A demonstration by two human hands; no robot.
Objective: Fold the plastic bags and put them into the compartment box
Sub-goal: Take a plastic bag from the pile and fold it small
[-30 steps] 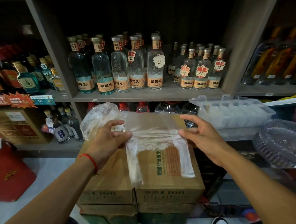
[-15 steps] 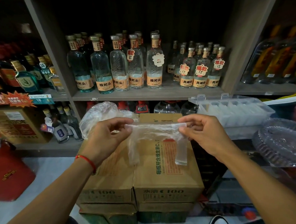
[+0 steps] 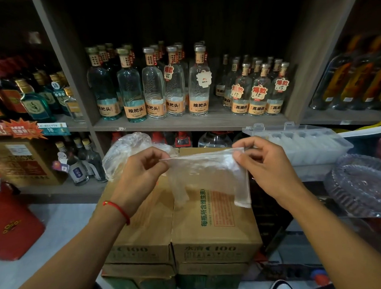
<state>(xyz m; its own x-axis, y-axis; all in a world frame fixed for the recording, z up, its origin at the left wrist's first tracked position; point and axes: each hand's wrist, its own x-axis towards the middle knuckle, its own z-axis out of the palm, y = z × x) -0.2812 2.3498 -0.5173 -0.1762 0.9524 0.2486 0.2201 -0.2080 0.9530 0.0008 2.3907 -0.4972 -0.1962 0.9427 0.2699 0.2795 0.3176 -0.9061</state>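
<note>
A thin clear plastic bag (image 3: 205,172) is stretched in the air above the cardboard cartons (image 3: 189,228). My left hand (image 3: 140,175) pinches its left top edge and my right hand (image 3: 263,164) pinches its right top edge; the bag's two handle strips hang down below. A bundle of more clear plastic bags (image 3: 123,152) lies on the cartons behind my left hand. The clear compartment box (image 3: 302,145) stands open to the right, at shelf height, with pale folded bags inside several of its cells.
Shelves of glass liquor bottles (image 3: 153,88) fill the background. A clear patterned glass dish (image 3: 364,186) sits at the right below the compartment box. A red box (image 3: 10,222) stands on the floor at the left. My shoes show at the bottom edge.
The bag lay spread on the carton under both hands; both hands have lifted it and hold it taut by the top edge, now slightly higher than half a second ago.
</note>
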